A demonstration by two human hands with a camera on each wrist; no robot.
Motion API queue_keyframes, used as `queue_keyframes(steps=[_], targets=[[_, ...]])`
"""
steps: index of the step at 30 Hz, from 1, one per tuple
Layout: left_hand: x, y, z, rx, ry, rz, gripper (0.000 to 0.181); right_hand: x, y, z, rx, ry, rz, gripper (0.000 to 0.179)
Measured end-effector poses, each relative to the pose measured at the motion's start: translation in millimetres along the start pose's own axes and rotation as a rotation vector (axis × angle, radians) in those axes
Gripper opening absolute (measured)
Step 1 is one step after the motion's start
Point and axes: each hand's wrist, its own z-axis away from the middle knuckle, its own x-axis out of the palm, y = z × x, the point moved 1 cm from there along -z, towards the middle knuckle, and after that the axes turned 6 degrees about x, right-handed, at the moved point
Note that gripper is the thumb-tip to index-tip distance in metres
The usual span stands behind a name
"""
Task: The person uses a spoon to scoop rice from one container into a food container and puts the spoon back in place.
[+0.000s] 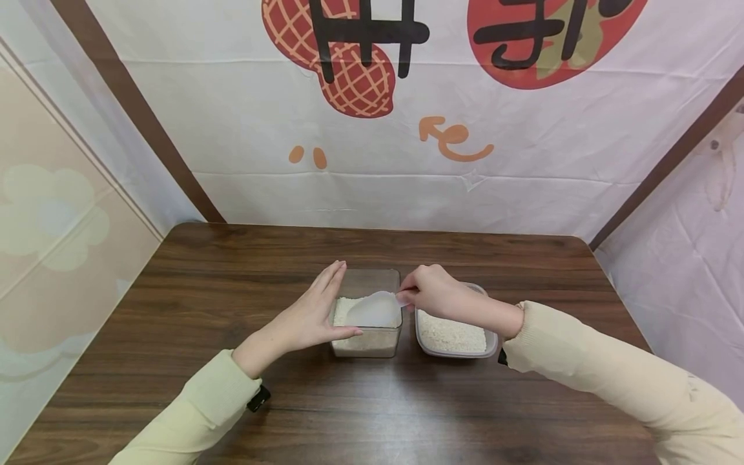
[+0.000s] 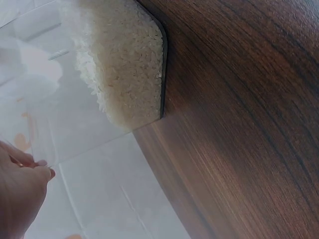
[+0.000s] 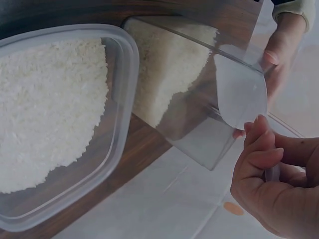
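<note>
My right hand (image 1: 436, 290) grips the short handle of a white translucent scoop (image 1: 376, 310). The scoop's bowl is inside the upper part of a clear square-sided container (image 1: 372, 342), above white rice (image 2: 129, 64) heaped unevenly in it. Against the left side of that container rests my left hand (image 1: 308, 313), its fingers straight along the wall and its thumb at the front rim. In the right wrist view, the fingers of my right hand (image 3: 274, 184) curl round the handle, which they mostly hide. What the scoop's bowl holds is hidden in that view.
Right of the clear container stands a lower plastic tub (image 1: 456, 353) of white rice, partly under my right forearm. Both stand on a dark wood-grain table (image 1: 325, 413). A white printed cloth (image 1: 244, 129) hangs behind the table's back edge.
</note>
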Motion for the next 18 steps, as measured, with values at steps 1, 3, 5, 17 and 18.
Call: queue_keyframes(steps=[1,3,5,17,18], targets=[[-0.3,-0.1,0.1,-0.003,-0.002,0.002,0.110,1.4,0.2,-0.7,0.001,0.000,0.000,0.015],[-0.7,-0.4,0.2,-0.006,-0.006,0.003,0.110,4.0,0.8,-2.7,-0.006,0.004,0.003,0.014],[-1.1,-0.8,0.4,-0.010,-0.010,0.002,0.110,5.9,1.2,-4.5,-0.013,0.010,0.006,0.014],[0.7,-2.3,1.0,-0.004,-0.014,-0.001,0.111,11.2,6.4,-6.6,0.016,0.023,-0.107,0.011],[0.9,-2.7,0.8,0.001,-0.013,-0.002,0.112,10.8,7.5,-6.4,0.024,0.029,-0.118,0.012]])
